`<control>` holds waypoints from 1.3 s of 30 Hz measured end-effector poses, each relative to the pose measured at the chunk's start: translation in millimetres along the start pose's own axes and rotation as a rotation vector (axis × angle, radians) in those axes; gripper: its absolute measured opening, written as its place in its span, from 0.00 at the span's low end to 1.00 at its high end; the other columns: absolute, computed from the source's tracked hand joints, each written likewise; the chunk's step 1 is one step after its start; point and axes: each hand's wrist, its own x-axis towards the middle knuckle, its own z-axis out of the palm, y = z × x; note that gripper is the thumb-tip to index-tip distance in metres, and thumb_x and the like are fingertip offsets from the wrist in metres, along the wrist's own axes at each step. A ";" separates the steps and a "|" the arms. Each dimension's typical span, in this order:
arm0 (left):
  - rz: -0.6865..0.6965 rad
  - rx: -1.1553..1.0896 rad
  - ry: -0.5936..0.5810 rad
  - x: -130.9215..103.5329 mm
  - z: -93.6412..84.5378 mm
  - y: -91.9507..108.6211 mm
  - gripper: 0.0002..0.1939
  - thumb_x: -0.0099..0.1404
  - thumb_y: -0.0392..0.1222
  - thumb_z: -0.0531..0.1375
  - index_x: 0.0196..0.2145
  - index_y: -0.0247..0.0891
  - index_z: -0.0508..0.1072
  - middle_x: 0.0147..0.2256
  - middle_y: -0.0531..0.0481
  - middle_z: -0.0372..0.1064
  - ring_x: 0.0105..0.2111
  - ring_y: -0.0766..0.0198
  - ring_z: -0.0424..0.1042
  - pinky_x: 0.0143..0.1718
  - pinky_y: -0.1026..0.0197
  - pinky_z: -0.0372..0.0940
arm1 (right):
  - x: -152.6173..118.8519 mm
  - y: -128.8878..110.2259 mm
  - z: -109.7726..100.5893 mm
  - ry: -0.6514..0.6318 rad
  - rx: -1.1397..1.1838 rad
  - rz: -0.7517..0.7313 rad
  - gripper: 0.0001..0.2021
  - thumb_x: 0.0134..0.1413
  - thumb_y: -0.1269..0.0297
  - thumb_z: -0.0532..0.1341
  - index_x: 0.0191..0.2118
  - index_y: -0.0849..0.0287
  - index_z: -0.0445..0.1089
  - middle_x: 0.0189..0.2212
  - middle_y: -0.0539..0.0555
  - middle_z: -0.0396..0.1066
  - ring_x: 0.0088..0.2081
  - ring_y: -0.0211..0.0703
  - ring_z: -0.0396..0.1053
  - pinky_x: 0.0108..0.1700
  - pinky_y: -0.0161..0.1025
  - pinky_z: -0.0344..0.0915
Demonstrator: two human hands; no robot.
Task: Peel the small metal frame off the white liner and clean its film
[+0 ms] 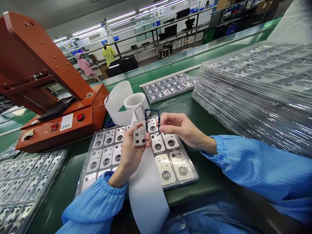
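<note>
My left hand (pixel 130 156) is closed round the edges of a small silvery rectangular plate (pixel 139 134) with round holes, held up above a tray. In a pinch, my right hand (pixel 180 127) grips a thin dark-blue rectangular frame (pixel 146 121) by its right side. The frame stands upright just right of the plate; whether the two touch I cannot tell. Below both hands lies a clear plastic tray (pixel 193 178) with rows of similar silvery plates. A strip of white film (pixel 147 191) runs across this tray, and its roll (pixel 134 100) stands behind my hands.
An orange press machine (pixel 73 112) with a red button stands at left. Another filled tray (pixel 29 182) lies front left, and a tray of small parts (pixel 168 87) lies behind. Stacked clear trays (pixel 243 97) rise at right. Two people (pixel 108 53) are in the far background.
</note>
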 end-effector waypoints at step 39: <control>-0.175 -0.174 0.066 -2.4 3.1 -2.2 0.14 0.64 0.43 0.52 0.27 0.37 0.72 0.26 0.52 0.68 0.26 0.67 0.68 0.28 0.64 0.68 | -3.7 3.2 0.2 -0.094 -0.164 -0.006 0.05 0.47 0.66 0.65 0.25 0.58 0.70 0.44 0.53 0.62 0.55 0.48 0.56 0.57 0.49 0.52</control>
